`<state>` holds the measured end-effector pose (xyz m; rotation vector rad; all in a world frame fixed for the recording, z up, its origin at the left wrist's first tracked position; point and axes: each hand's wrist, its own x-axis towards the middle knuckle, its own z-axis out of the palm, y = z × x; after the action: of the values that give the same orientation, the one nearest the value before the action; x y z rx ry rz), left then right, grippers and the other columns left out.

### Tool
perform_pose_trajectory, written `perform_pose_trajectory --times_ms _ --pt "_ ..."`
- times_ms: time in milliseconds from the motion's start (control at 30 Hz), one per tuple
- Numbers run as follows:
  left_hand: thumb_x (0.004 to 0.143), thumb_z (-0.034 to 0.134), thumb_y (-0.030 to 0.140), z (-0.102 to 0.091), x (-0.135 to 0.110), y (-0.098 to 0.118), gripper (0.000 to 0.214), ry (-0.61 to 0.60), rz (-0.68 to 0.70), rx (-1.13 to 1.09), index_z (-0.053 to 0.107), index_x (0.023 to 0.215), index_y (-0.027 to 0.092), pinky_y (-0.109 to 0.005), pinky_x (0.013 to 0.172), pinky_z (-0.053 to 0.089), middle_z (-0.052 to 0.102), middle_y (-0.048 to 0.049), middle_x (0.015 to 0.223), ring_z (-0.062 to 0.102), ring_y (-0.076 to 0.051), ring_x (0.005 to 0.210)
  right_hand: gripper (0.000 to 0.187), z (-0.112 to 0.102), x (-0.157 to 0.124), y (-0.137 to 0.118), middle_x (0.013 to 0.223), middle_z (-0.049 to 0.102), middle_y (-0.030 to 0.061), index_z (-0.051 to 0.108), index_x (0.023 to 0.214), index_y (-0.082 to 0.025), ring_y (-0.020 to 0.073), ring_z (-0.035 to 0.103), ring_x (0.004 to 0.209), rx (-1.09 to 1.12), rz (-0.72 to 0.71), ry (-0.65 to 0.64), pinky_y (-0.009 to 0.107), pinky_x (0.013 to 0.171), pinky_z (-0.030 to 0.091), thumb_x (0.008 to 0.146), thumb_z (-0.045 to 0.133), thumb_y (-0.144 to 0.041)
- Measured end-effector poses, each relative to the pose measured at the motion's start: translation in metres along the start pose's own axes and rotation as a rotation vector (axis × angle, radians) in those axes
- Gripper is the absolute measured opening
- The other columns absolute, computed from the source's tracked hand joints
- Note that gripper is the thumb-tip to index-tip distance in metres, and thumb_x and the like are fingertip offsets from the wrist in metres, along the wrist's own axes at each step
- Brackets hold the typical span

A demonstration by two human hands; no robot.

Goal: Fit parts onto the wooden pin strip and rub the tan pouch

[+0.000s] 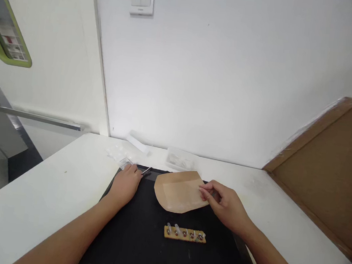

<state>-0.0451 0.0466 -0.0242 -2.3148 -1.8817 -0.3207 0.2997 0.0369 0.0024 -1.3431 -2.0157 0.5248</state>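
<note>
My right hand (226,203) pinches the right edge of a brown paper sheet (177,191), with thumb and fingertips pressed together. The sheet has a rounded lower edge and is tilted above the black mat (138,238). At the mat's far left edge, my left hand (125,184) is curled with its fingertips partly hidden. A slim silver-and-black tool (147,171) sticks out from its thumb side; its exact kind is unclear. Below the paper, a narrow yellowish strip (185,234) lies on the mat, carrying several round metallic pieces and small clear tabs.
Behind the mat stand a clear plastic box (181,160) with pale contents and a white narrow box (138,143). Clear plastic wrapping (119,154) lies beside them on the white table (45,189). A wall rises behind, and a brown panel (334,167) borders the right.
</note>
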Motion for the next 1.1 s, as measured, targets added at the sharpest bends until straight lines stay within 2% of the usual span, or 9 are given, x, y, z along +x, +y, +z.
perform_pose_trajectory --times_ms 133,267,433,600,767,933,1000,1100 --pt "0.109 0.040 0.026 -0.009 -0.001 0.003 0.029 0.032 -0.059 -0.016 0.066 0.103 0.016 -0.037 0.083 0.050 0.067 -0.0126 0.107 0.064 -0.028 0.104 0.034 0.002 0.000 0.002 0.082 0.076 0.0027 0.070 0.092 -0.025 0.0209 0.068 0.071 -0.039 0.003 -0.024 0.033 0.068 0.052 0.099 0.056 -0.054" --pt "0.112 0.030 0.028 -0.023 -0.006 0.013 0.030 0.072 -0.078 -0.077 0.057 0.114 0.018 -0.034 0.076 0.048 0.069 -0.0098 0.108 0.068 -0.025 0.097 0.031 0.001 -0.001 0.003 0.086 0.077 0.0028 0.069 0.094 -0.026 0.0228 0.071 0.079 -0.071 0.014 0.006 0.035 0.072 0.053 0.099 0.057 -0.054" --pt "0.112 0.029 0.033 -0.037 -0.016 0.038 0.025 0.037 0.025 -0.151 0.051 0.111 0.021 -0.030 0.064 0.043 0.071 -0.0053 0.102 0.072 -0.022 0.087 0.027 0.005 -0.004 -0.007 0.086 0.076 0.0014 0.068 0.092 -0.026 0.0215 0.071 0.080 -0.042 -0.018 0.079 0.034 0.073 0.052 0.100 0.058 -0.050" --pt "0.112 0.028 0.034 -0.045 -0.024 0.056 0.029 -0.021 0.130 -0.115 0.052 0.104 0.020 -0.031 0.058 0.042 0.073 -0.0065 0.091 0.073 -0.027 0.078 0.022 0.021 -0.011 -0.032 0.085 0.073 0.0003 0.064 0.088 -0.025 0.0176 0.068 0.077 -0.022 -0.192 0.113 0.031 0.073 0.050 0.103 0.058 -0.040" --pt "0.110 0.034 0.043 -0.047 -0.027 0.053 0.030 -0.021 0.236 -0.124 0.052 0.112 0.019 -0.035 0.061 0.050 0.075 -0.0079 0.094 0.076 -0.031 0.080 0.021 0.030 -0.016 -0.051 0.083 0.071 0.0001 0.060 0.088 -0.024 0.0174 0.065 0.076 -0.062 -0.276 0.096 0.031 0.072 0.048 0.105 0.054 -0.033" --pt "0.109 0.037 0.039 -0.041 -0.029 0.047 0.037 -0.015 0.257 -0.179 0.038 0.140 0.018 -0.038 0.064 0.055 0.078 -0.0095 0.103 0.078 -0.032 0.083 0.020 0.025 -0.015 -0.046 0.084 0.070 0.0009 0.059 0.089 -0.025 0.0184 0.065 0.075 -0.092 -0.257 0.177 0.031 0.069 0.047 0.106 0.052 -0.033" --pt "0.109 0.037 0.038 -0.038 -0.029 0.045 0.037 0.003 0.245 -0.198 0.037 0.140 0.016 -0.037 0.066 0.056 0.077 -0.0113 0.105 0.078 -0.031 0.083 0.019 0.023 -0.016 -0.045 0.087 0.070 0.0017 0.058 0.091 -0.025 0.0183 0.066 0.075 -0.071 -0.245 0.190 0.031 0.068 0.048 0.106 0.050 -0.033" --pt "0.110 0.037 0.038 -0.038 -0.030 0.045 0.029 0.017 0.260 -0.180 0.045 0.129 0.017 -0.037 0.065 0.056 0.076 -0.0112 0.107 0.078 -0.030 0.081 0.018 0.023 -0.018 -0.048 0.086 0.069 0.0016 0.057 0.091 -0.025 0.0178 0.066 0.074 -0.037 -0.236 0.174 0.031 0.068 0.048 0.106 0.050 -0.033"
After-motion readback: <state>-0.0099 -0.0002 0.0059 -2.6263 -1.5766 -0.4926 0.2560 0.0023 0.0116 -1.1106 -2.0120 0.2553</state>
